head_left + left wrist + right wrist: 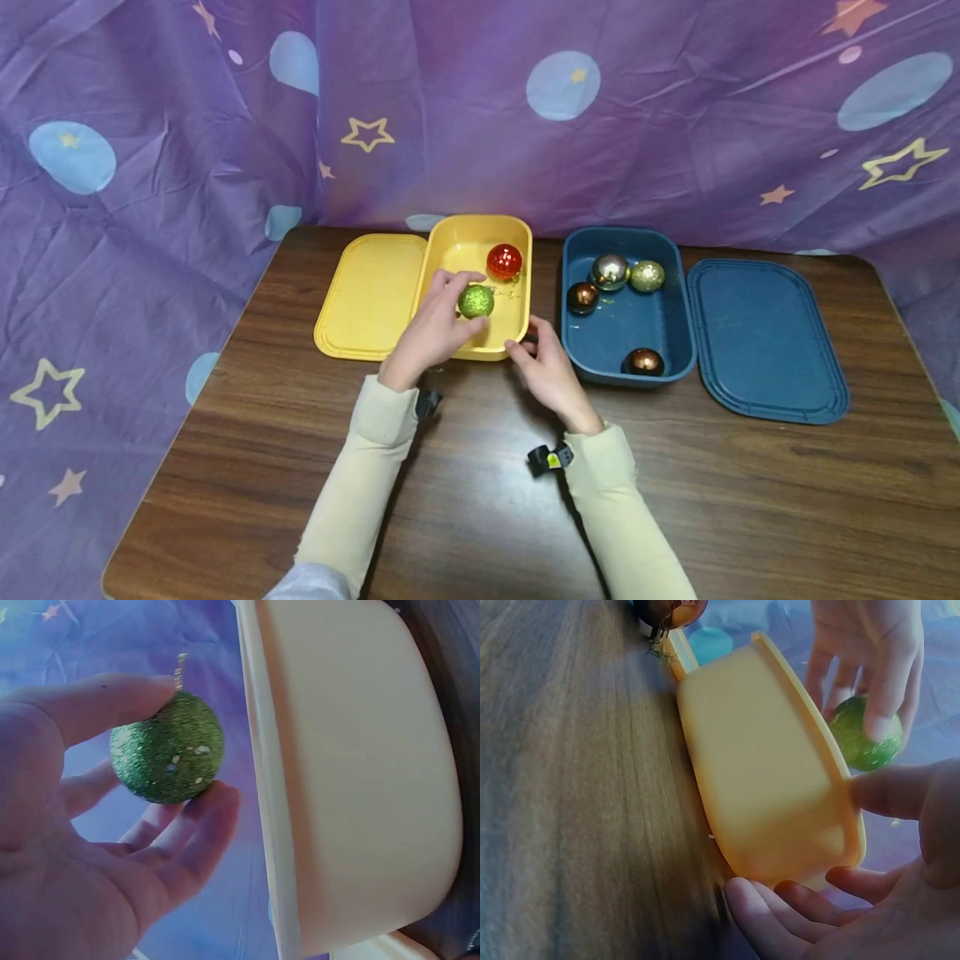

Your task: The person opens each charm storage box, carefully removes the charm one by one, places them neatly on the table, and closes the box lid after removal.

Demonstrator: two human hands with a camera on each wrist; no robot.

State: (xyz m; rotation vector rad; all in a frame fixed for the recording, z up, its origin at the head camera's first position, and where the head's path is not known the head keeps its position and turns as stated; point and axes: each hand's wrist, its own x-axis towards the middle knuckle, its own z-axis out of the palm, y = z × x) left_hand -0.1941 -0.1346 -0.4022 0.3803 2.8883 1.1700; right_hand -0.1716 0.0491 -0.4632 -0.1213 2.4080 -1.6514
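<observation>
My left hand (435,321) holds a green glitter ball ornament (169,750) between thumb and fingers, over the yellow box (474,354) in the head view. A short gold loop (180,671) stands up from the ornament. Inside the box lies a shiny red ball ornament (504,262) with a gold string. At the box's near right corner is my right hand (551,375). Its thumb (889,791) is against the rim, and its fingers curve round the outer wall in the right wrist view.
The blue box (630,379) on the right contains a silver ball (610,272), a pale gold glitter ball (647,276) and two brown balls. A yellow lid (371,296) and a blue lid (768,342) flank the boxes. Another dark ornament (671,611) sits on the table (480,517).
</observation>
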